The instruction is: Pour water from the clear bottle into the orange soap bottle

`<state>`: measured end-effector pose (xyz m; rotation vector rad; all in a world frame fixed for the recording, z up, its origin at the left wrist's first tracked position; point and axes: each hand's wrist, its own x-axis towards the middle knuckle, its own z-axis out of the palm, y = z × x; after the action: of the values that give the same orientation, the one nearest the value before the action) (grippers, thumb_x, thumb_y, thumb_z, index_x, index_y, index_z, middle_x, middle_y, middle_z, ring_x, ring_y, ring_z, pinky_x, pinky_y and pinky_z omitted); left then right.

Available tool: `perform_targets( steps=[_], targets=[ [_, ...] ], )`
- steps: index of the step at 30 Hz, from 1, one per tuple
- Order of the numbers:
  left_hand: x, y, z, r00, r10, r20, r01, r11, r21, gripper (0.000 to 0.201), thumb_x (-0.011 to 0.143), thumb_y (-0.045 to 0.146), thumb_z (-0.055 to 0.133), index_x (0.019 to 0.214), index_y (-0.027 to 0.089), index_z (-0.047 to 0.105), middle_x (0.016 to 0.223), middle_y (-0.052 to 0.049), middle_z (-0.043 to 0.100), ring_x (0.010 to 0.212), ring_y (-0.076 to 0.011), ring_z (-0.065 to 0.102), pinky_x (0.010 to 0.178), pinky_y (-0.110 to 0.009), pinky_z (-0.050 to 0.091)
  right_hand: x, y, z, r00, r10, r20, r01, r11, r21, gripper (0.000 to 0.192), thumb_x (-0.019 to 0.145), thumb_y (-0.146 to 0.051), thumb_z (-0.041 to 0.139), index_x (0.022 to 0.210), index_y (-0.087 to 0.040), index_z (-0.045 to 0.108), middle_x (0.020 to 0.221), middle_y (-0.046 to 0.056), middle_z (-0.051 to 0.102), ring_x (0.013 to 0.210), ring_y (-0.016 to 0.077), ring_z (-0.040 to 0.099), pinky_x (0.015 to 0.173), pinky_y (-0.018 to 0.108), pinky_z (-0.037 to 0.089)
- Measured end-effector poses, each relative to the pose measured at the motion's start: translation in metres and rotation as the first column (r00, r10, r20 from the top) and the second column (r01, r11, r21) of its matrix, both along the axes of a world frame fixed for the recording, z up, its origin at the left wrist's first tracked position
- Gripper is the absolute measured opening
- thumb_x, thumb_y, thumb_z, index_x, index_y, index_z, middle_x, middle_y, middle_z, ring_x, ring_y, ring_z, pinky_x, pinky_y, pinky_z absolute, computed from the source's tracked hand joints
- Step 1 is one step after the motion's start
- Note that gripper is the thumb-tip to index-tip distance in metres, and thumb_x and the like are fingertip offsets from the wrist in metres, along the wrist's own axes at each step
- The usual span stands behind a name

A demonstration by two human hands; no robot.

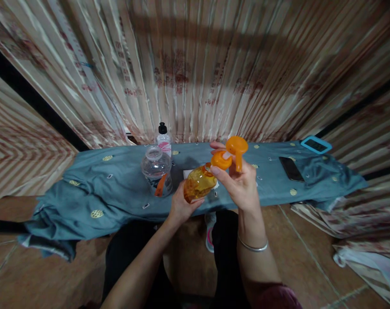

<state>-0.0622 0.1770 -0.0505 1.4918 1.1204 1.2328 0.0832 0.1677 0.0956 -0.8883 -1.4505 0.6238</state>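
My left hand (181,205) grips the body of a clear orange bottle (198,183), tilted toward the right. At the bottle's neck my right hand (240,185) holds the orange pump top (231,155), fingers wrapped around its collar. Both hands are raised above the near edge of a low table covered by a blue-grey cloth (117,189). A silver bangle (253,246) sits on my right wrist.
A clear plastic jar (156,169) with an orange piece stands on the cloth, left of my hands. Behind it is a small bottle with a black cap (163,139). A dark phone (291,168) and a blue-framed device (315,144) lie at the right. Striped curtains hang behind.
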Motion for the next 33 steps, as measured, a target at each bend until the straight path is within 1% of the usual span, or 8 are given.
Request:
perform_targets(
  steps=[2, 6, 9, 13, 20, 24, 27, 33],
  targets=[
    [0.0004, -0.0003, -0.0006, 1.000, -0.005, 0.003, 0.005, 1.000, -0.002, 0.069, 0.061, 0.030, 0.083, 0.121, 0.017, 0.050, 0.117, -0.011, 0.068, 0.106, -0.0266, 0.068, 0.096, -0.045, 0.055, 0.0002, 0.0013, -0.0002, 0.999, 0.030, -0.035, -0.030, 1.000, -0.008, 0.025, 0.079, -0.031, 0.071, 0.103, -0.028, 0.067, 0.111, 0.002, 0.067, 0.108, 0.0198, 0.060, 0.095, 0.036, 0.046],
    [0.0008, -0.0014, 0.0011, 1.000, -0.005, 0.012, 0.005, 1.000, 0.002, 0.069, 0.061, 0.029, 0.084, 0.121, 0.018, 0.051, 0.118, -0.011, 0.068, 0.107, -0.0268, 0.067, 0.096, -0.044, 0.055, 0.0002, 0.0048, -0.0025, 0.998, -0.041, -0.044, 0.041, 0.999, 0.001, 0.028, 0.075, -0.026, 0.075, 0.102, -0.027, 0.068, 0.108, 0.001, 0.069, 0.108, 0.0188, 0.059, 0.097, 0.034, 0.042],
    [0.0014, -0.0021, 0.0037, 1.000, -0.019, 0.016, 0.019, 1.000, -0.006, 0.072, 0.059, 0.027, 0.084, 0.122, 0.017, 0.049, 0.117, -0.011, 0.068, 0.106, -0.0265, 0.067, 0.096, -0.044, 0.055, -0.0013, 0.0042, -0.0020, 0.996, -0.020, -0.092, 0.021, 1.000, 0.014, 0.023, 0.079, -0.032, 0.071, 0.101, -0.028, 0.069, 0.113, 0.001, 0.068, 0.107, 0.0182, 0.061, 0.091, 0.033, 0.045],
    [0.0019, -0.0025, 0.0061, 1.000, -0.002, -0.002, 0.002, 1.000, 0.006, 0.071, 0.058, 0.024, 0.084, 0.120, 0.017, 0.051, 0.117, -0.010, 0.067, 0.107, -0.0265, 0.067, 0.098, -0.044, 0.053, -0.0016, 0.0021, -0.0004, 0.992, -0.052, -0.112, 0.054, 0.998, 0.013, 0.027, 0.077, -0.030, 0.074, 0.103, -0.028, 0.070, 0.108, 0.001, 0.069, 0.105, 0.0172, 0.060, 0.094, 0.033, 0.043],
    [0.0009, -0.0034, 0.0076, 1.000, -0.004, -0.027, 0.004, 1.000, 0.008, 0.072, 0.058, 0.025, 0.085, 0.121, 0.017, 0.051, 0.118, -0.010, 0.066, 0.108, -0.0263, 0.066, 0.099, -0.044, 0.052, 0.0003, 0.0041, -0.0004, 0.986, -0.047, -0.162, 0.056, 0.997, 0.049, 0.024, 0.078, -0.027, 0.073, 0.102, -0.025, 0.071, 0.100, 0.001, 0.070, 0.097, 0.0130, 0.061, 0.087, 0.025, 0.045],
    [0.0007, -0.0037, 0.0075, 0.999, -0.004, -0.036, 0.005, 1.000, 0.006, 0.071, 0.058, 0.025, 0.084, 0.120, 0.017, 0.051, 0.120, -0.010, 0.066, 0.110, -0.0264, 0.065, 0.100, -0.043, 0.052, 0.0002, 0.0040, -0.0002, 0.979, -0.056, -0.197, 0.070, 0.996, 0.061, 0.021, 0.079, -0.025, 0.073, 0.100, -0.026, 0.072, 0.098, 0.000, 0.070, 0.097, 0.0123, 0.061, 0.088, 0.024, 0.045],
    [0.0007, -0.0037, 0.0076, 0.999, 0.001, -0.039, 0.000, 1.000, 0.019, 0.070, 0.058, 0.024, 0.084, 0.120, 0.018, 0.051, 0.120, -0.010, 0.066, 0.110, -0.0261, 0.065, 0.100, -0.043, 0.051, 0.0022, 0.0047, -0.0014, 0.973, -0.014, -0.230, 0.026, 0.999, 0.048, 0.020, 0.080, -0.031, 0.071, 0.099, -0.026, 0.072, 0.096, 0.001, 0.071, 0.100, 0.0160, 0.063, 0.089, 0.029, 0.047],
    [0.0002, -0.0039, 0.0093, 0.999, -0.001, -0.044, 0.002, 1.000, 0.022, 0.071, 0.058, 0.024, 0.084, 0.120, 0.018, 0.051, 0.119, -0.009, 0.066, 0.109, -0.0255, 0.065, 0.099, -0.042, 0.052, 0.0065, 0.0081, -0.0051, 0.961, -0.050, -0.273, 0.071, 0.995, 0.066, 0.021, 0.080, -0.025, 0.072, 0.101, -0.026, 0.072, 0.109, -0.001, 0.072, 0.104, 0.0126, 0.064, 0.096, 0.026, 0.044]
  ],
)
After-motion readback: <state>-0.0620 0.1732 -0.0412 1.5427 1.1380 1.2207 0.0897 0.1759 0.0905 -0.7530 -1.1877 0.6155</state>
